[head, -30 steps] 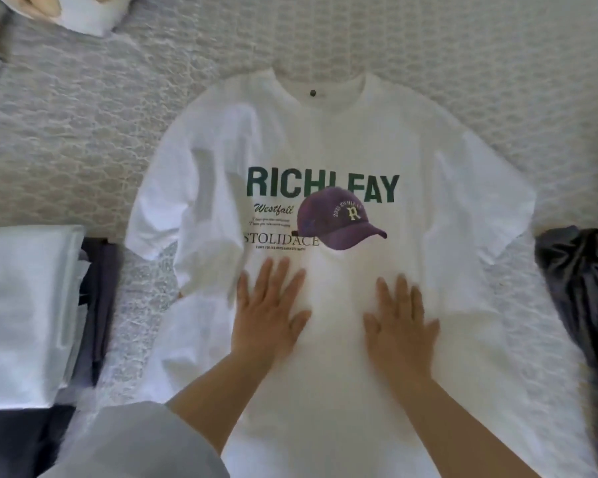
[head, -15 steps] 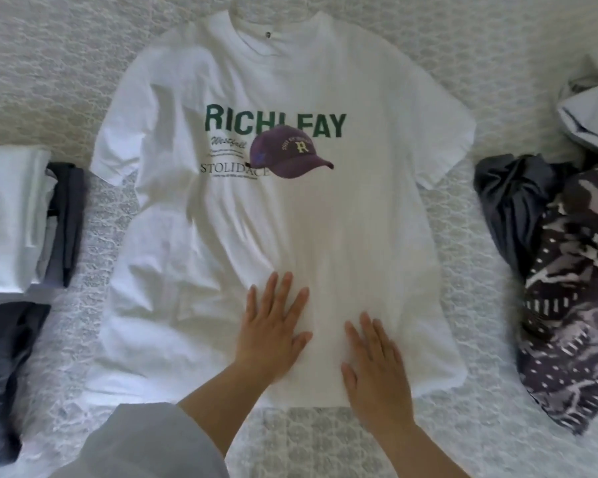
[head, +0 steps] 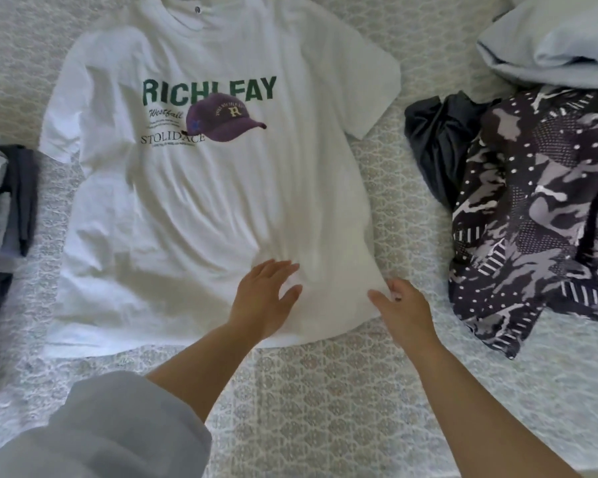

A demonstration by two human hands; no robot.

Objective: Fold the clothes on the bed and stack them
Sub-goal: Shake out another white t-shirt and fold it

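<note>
I am looking down on the bed (head: 325, 391), its pale patterned cover filling the view. The white T-shirt (head: 201, 208) is lying face up across the middle of the bed, collar toward the far edge, hem toward the near edge, with green lettering and a purple cap print on the chest. Cloth is bunching into creases around the lower right part.

A patterned dark garment (head: 532, 208) is lying crumpled toward the bed's right edge, apart from the shirt. A plain dark garment (head: 432, 146) is sitting bunched against its left side, near the shirt's right sleeve. A pale blue bundle (head: 553, 39) is occupying the far right corner.

At the bed's left edge I am seeing a stack of folded clothes (head: 4, 201), pale and dark layers, partly cut off by the frame.

The left hand (head: 263, 298) is resting on the shirt's lower front, fingers straight and slightly spread, thumb out. A grey sleeve (head: 101, 429) is covering that arm near the bed's near edge.

The right hand (head: 404, 308) is sitting at the shirt's lower right side edge, thumb lying on top of the fabric and fingers tucked at the edge, pinching the cloth there.
</note>
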